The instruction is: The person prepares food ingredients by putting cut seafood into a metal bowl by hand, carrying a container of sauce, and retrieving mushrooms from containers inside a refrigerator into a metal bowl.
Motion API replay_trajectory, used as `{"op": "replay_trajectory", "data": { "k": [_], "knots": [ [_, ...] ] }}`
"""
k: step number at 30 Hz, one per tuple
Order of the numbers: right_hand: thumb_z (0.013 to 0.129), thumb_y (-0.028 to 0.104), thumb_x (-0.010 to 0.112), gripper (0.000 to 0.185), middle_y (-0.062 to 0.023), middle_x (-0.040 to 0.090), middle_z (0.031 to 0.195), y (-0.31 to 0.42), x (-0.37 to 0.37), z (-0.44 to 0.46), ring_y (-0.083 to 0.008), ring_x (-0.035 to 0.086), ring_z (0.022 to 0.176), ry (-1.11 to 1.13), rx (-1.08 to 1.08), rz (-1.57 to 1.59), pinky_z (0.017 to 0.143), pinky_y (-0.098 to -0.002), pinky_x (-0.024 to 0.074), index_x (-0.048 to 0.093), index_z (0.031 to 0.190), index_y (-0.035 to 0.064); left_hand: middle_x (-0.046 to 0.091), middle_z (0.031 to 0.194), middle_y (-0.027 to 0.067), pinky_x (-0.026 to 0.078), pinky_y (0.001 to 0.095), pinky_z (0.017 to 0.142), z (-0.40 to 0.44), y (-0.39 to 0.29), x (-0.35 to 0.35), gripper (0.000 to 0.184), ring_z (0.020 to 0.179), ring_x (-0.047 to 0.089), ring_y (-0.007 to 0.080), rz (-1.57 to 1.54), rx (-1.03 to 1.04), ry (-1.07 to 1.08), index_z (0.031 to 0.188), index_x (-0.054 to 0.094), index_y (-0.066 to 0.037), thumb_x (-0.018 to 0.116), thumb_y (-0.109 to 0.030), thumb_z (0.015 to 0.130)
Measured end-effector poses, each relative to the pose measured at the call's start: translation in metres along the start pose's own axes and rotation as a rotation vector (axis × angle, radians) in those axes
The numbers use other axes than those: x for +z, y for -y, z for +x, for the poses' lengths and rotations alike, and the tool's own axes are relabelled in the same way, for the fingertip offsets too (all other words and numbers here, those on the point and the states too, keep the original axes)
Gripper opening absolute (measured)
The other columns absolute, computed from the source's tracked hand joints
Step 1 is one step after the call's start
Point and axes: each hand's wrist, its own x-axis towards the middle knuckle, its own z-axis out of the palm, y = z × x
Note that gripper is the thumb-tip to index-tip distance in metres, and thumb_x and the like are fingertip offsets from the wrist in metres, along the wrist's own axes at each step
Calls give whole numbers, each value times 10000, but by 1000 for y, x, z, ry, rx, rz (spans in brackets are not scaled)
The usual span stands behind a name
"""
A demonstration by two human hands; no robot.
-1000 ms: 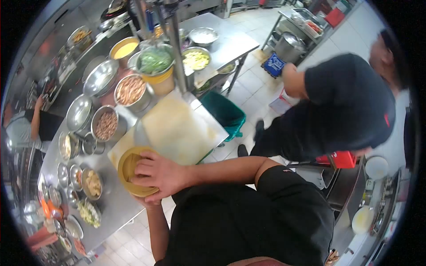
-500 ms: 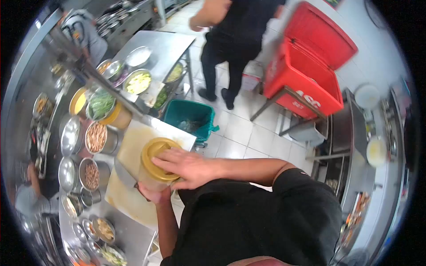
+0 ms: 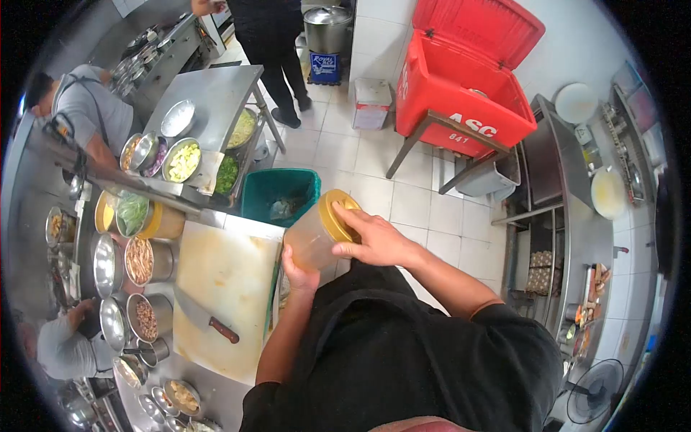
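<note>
A translucent plastic jar (image 3: 308,236) with a yellow lid (image 3: 335,209) is held tilted in front of my body, just off the cutting board's right edge. My left hand (image 3: 299,273) is wrapped around the lower side of the jar. Over the lid lies my right hand (image 3: 381,241), its fingers gripping the top and rim. What the jar contains cannot be made out. On the white cutting board (image 3: 223,266) rests a knife (image 3: 216,324) with a brown handle, touched by neither hand.
Left of the board stand metal pots of chopped food (image 3: 144,317) and a bag of greens (image 3: 132,212). A green bin (image 3: 252,194) sits beyond the board. The red cooler (image 3: 461,101) stands open on a stand. Co-workers are at left (image 3: 86,108) and ahead (image 3: 270,43).
The jar has moved right, from over the board to beyond its edge, with both hands on it. The knife now shows fully. The co-worker in black has walked farther off.
</note>
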Motion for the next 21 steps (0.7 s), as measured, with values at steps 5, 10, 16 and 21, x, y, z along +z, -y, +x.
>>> {"op": "replay_trajectory", "data": {
  "k": [5, 10, 16, 21],
  "knots": [
    [926, 482, 586, 618, -254, 582, 1190, -67, -17, 13, -412, 574, 1117, -116, 79, 56, 926, -448, 480, 493, 1397, 93, 571, 1325, 111, 393, 454, 1064, 58, 23, 41, 580, 1242, 526, 279, 104, 29, 73, 1365, 482, -45, 444, -456, 957],
    [903, 514, 604, 600, -233, 584, 1110, -142, -86, 72, -409, 583, 1059, -107, 285, 199, 908, -460, 481, 568, 1321, 85, 533, 1375, 123, 367, 457, 1102, 135, 71, 102, 602, 1280, 501, 298, 282, 45, 160, 1406, 432, -25, 449, -419, 950],
    [786, 528, 739, 733, -207, 549, 1177, -211, -156, 122, -401, 548, 1104, -363, 48, 91, 971, -462, 442, 568, 1348, 89, 511, 1391, 148, 368, 462, 1101, 221, 107, 169, 608, 1288, 496, 306, 325, 134, 171, 1416, 409, -16, 464, -401, 949],
    [750, 465, 793, 685, -155, 555, 1108, -250, -185, 163, -322, 543, 1033, -461, 51, 146, 903, -412, 432, 625, 1293, 84, 422, 1466, 150, 311, 473, 1136, 284, 108, 200, 695, 1350, 424, 306, 447, 76, 266, 1501, 277, -25, 484, -381, 941]
  ]
}}
